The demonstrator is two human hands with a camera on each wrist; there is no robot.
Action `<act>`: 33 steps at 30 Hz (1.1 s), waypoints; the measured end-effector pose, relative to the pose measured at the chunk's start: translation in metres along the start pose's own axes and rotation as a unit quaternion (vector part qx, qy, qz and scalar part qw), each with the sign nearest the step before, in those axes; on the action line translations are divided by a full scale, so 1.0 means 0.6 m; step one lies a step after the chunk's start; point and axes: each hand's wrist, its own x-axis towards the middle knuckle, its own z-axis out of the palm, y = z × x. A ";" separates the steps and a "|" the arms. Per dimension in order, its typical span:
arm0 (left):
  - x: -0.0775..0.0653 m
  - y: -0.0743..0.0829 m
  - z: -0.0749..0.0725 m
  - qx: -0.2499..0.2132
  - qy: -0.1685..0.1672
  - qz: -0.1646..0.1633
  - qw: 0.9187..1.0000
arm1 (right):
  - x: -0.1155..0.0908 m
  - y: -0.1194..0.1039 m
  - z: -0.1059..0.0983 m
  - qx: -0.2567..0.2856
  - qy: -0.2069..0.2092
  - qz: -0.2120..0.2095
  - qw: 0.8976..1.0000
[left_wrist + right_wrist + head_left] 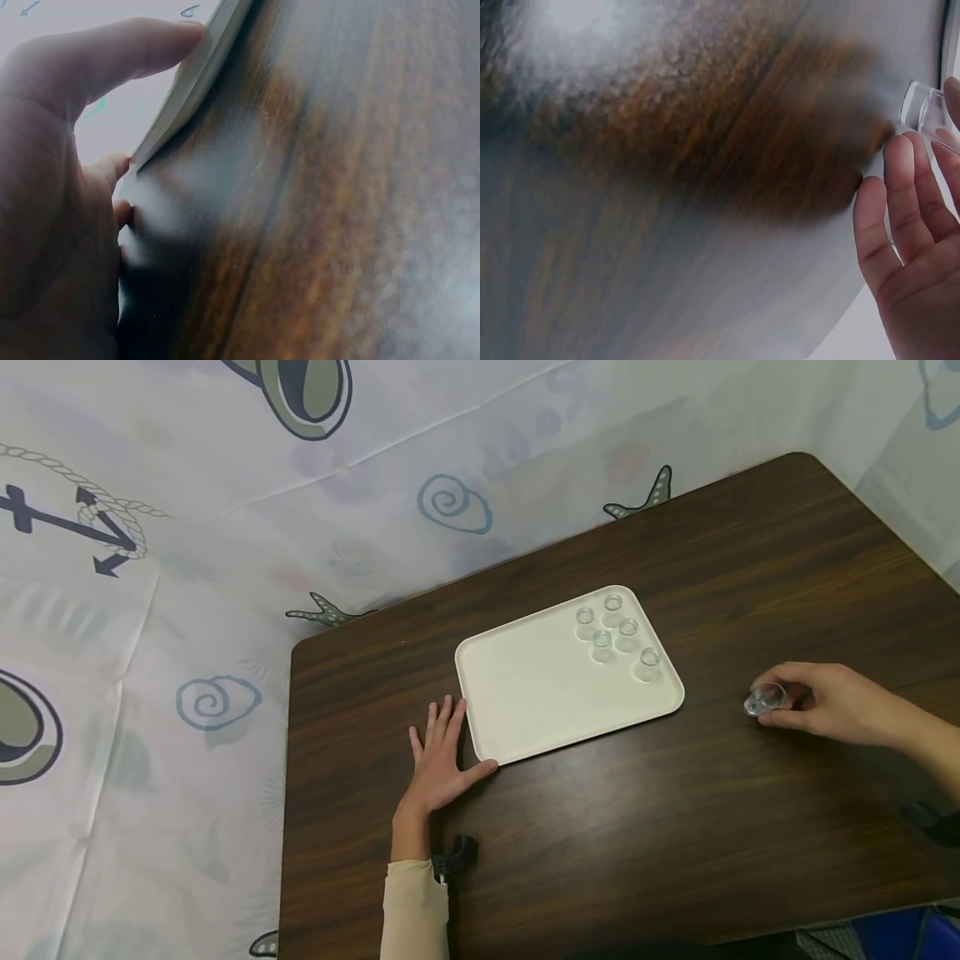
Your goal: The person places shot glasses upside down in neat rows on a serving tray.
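Observation:
In the head view my right hand (pixel 832 702) pinches a small clear glass cup (pixel 768 697) between thumb and fingers, over the table to the right of the tray. The cup looks tilted; part of it is also visible at the right edge of the right wrist view. My left hand (pixel 438 768) lies spread at the left end of a cream tray (pixel 525 710), its fingers straight, thumb and forefinger touching the tray's rim. Several similar clear cups stand at the tray's right end, among them one cup (pixel 650 657) nearest the right rim.
The dark wood-patterned table (pixel 600 827) has rounded corners. Behind it hangs a white cloth (pixel 390 468) printed with shells, starfish and an anchor. Something blue (pixel 900 933) shows below the table's front edge at the lower right.

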 end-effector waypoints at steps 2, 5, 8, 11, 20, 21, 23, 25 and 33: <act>0.000 0.000 0.000 0.000 -0.002 0.000 1.000 | 0.002 -0.001 -0.001 0.001 0.000 0.008 1.000; 0.001 0.000 -0.002 0.001 -0.004 -0.001 1.000 | 0.003 -0.003 -0.004 0.000 0.002 0.020 1.000; 0.002 0.001 -0.004 0.001 -0.006 -0.001 1.000 | 0.004 -0.002 -0.009 -0.004 0.003 0.022 1.000; 0.002 0.002 -0.005 0.000 -0.003 0.001 1.000 | 0.005 -0.002 -0.016 -0.012 0.004 0.021 1.000; -0.001 0.001 -0.001 -0.007 0.000 0.000 1.000 | 0.029 -0.014 -0.052 -0.052 0.037 0.043 0.997; -0.001 0.001 -0.001 -0.009 0.001 0.001 1.000 | 0.032 -0.017 -0.057 -0.056 0.043 0.043 0.997; -0.001 0.001 0.000 -0.010 0.000 0.002 1.000 | 0.038 -0.025 -0.066 -0.053 0.055 0.039 0.996; -0.001 0.001 0.000 -0.012 0.001 0.001 1.000 | 0.045 -0.035 -0.075 -0.052 0.070 0.021 0.996; 0.000 -0.001 0.000 -0.014 -0.002 0.003 1.000 | 0.083 -0.091 -0.102 -0.055 0.100 -0.077 0.990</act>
